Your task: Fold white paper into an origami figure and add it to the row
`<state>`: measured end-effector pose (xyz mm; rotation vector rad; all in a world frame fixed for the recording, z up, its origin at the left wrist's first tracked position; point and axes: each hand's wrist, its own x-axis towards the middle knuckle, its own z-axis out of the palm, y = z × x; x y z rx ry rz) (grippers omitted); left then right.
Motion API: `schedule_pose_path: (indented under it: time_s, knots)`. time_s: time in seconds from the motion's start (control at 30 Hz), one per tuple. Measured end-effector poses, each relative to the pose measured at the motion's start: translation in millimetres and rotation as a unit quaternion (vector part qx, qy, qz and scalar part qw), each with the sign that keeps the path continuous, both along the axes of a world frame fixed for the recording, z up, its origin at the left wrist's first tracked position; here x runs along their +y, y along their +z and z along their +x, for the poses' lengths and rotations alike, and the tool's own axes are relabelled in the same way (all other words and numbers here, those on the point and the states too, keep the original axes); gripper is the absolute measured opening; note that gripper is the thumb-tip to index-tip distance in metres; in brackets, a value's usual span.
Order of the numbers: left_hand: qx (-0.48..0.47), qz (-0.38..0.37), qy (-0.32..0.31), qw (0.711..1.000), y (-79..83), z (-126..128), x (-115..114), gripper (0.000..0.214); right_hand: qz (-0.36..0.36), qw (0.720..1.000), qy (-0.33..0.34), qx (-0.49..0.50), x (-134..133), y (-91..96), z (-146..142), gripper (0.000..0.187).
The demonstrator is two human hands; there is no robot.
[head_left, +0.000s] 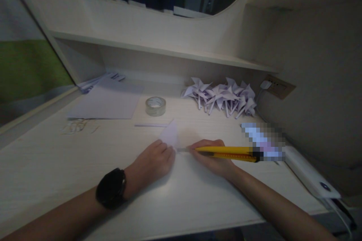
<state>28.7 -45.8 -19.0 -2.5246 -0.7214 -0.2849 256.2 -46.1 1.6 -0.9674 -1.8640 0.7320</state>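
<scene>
My left hand [155, 158], with a black watch [111, 188] on its wrist, is closed on a small folded piece of white paper [170, 132]. The paper's pointed top sticks up beyond the fingers; its lower part is hidden by them. My right hand [213, 158] grips a yellow utility knife [232, 152], its handle pointing right. The blade reaches left to the paper beside my left fingertips. Just behind the paper lies a thin rolled paper stick [151, 125].
A roll of clear tape [155, 106] stands behind my hands. Several paper pinwheels [223, 96] are heaped at the back right. White sheets [107, 99] and small scraps [75, 126] lie left. A blurred phone-like object [261, 141] and a white power strip [308, 173] line the right side.
</scene>
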Motion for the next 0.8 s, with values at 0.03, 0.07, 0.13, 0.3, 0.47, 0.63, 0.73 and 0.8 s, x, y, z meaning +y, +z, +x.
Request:
schedule_pose_path:
  time_s: [0.03,0.07,0.13,0.3,0.47,0.63,0.73,0.8]
  knots:
    - [0.002,0.003,0.000,1.000,-1.7,1,0,0.014,0.003,1.000,-0.002,0.000,0,-1.0,0,0.013]
    - [0.004,0.004,-0.001,1.000,-2.8,1,0,0.014,0.007,1.000,-0.003,-0.003,0,-2.0,1,0.012]
    - [0.009,-0.001,-0.003,1.000,-2.8,2,-2,0.014,0.018,1.000,-0.002,-0.010,1,-3.4,2,0.009]
    - [0.011,-0.018,-0.011,1.000,4.8,1,-4,0.010,0.034,0.999,0.003,-0.020,3,-3.2,4,0.007]
    - [0.004,-0.015,-0.009,1.000,7.9,0,-2,0.012,0.040,0.999,-0.003,0.002,3,-4.8,2,0.006]
    - [-0.017,0.003,-0.023,1.000,3.2,1,1,0.013,0.027,1.000,0.013,0.009,2,-7.3,2,0.007]
    - [-0.021,0.003,-0.032,0.999,3.1,-1,2,0.014,0.023,1.000,0.019,0.002,2,-6.2,3,0.007]
    - [-0.021,-0.005,-0.035,0.999,4.4,-3,3,0.014,0.018,1.000,0.020,-0.006,1,-4.8,3,0.008]
